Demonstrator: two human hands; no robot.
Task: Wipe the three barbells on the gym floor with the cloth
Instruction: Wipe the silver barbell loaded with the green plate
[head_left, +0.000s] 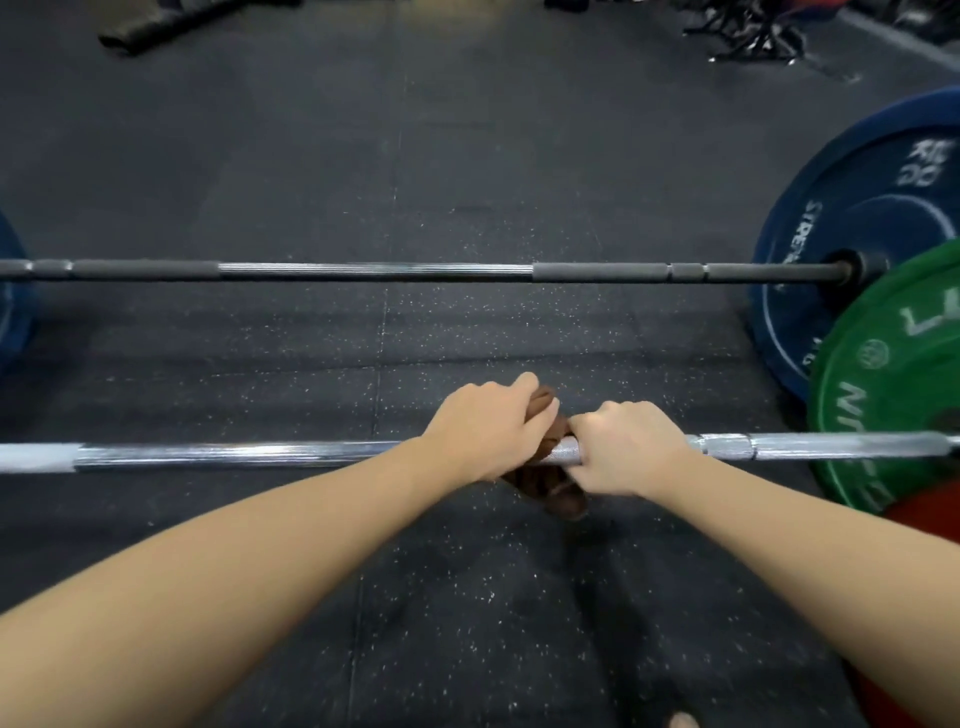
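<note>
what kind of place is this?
A gym, likely its free-weight area: the near barbell and far barbell sit on speckled black rubber flooring, loaded with a green bumper plate and a blue bumper plate.

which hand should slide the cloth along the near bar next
Left, probably. The left hand grips the brown cloth draped over the near barbell, while the right hand grips the bar itself beside it, better suited to steadying.
</note>
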